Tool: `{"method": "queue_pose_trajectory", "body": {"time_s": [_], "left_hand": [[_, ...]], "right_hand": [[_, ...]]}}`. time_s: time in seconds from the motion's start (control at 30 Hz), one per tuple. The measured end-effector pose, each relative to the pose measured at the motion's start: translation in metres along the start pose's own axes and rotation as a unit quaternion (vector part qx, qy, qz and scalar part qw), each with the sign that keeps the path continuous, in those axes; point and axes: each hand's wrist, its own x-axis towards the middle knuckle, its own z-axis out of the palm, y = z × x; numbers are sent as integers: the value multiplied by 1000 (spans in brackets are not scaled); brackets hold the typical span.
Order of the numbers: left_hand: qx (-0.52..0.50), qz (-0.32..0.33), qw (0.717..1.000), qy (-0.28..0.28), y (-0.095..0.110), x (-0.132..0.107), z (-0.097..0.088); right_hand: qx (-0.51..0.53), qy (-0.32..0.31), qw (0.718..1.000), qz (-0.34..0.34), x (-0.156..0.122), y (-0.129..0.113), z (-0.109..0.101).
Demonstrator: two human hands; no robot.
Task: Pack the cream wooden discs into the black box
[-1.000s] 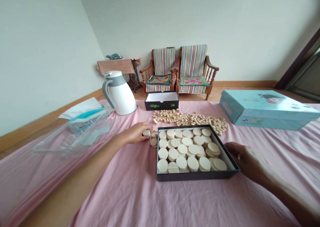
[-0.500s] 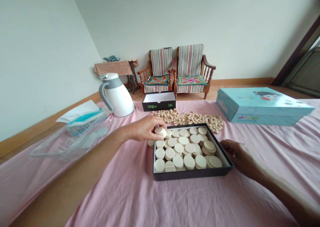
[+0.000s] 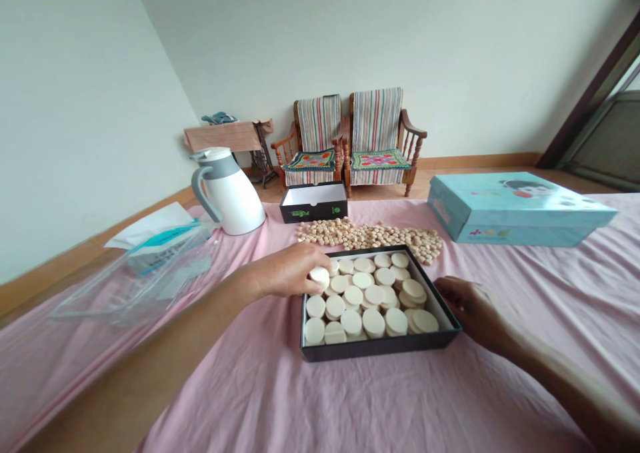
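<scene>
My left hand (image 3: 293, 268) is closed around pale round wooden discs (image 3: 320, 278) at the back left corner of a shallow black box (image 3: 380, 352). The top disc faces up between thumb and fingers; how many lie beneath it is hidden. Inside the box, similar wooden discs (image 3: 373, 322) lie in rows, several of them stacked, with some tilted toward the right side. Against the box's outer right wall rests my right hand (image 3: 467, 306), its fingers curled at the rim and partly in shadow.
Behind the box spreads a heap of small wooden pieces (image 3: 370, 234). Farther back stands an open black box (image 3: 314, 212). A white and grey jug (image 3: 233, 196) and a clear plastic case (image 3: 165, 266) are at left, a light blue box (image 3: 520, 213) at right. Pink cloth (image 3: 240, 386) covers the surface.
My left hand has come down and slightly toward me with the discs, lower at the box's back left corner. My right hand stays at the right wall. The view has shifted slightly.
</scene>
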Motion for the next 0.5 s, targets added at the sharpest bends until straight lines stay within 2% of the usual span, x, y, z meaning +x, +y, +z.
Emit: {"method": "queue_pose_trajectory", "body": {"time_s": [0.13, 0.3, 0.4, 0.5], "left_hand": [[12, -3, 1000, -5, 1, -1, -5], [51, 24, 997, 53, 3, 17, -14], [53, 45, 995, 70, 3, 40, -7], [46, 69, 993, 81, 2, 62, 8]], "right_hand": [[7, 3, 1000, -3, 0, 3, 1], [9, 6, 1000, 4, -1, 4, 3], [9, 4, 1000, 7, -1, 1, 1], [17, -4, 1000, 8, -1, 1, 1]]}}
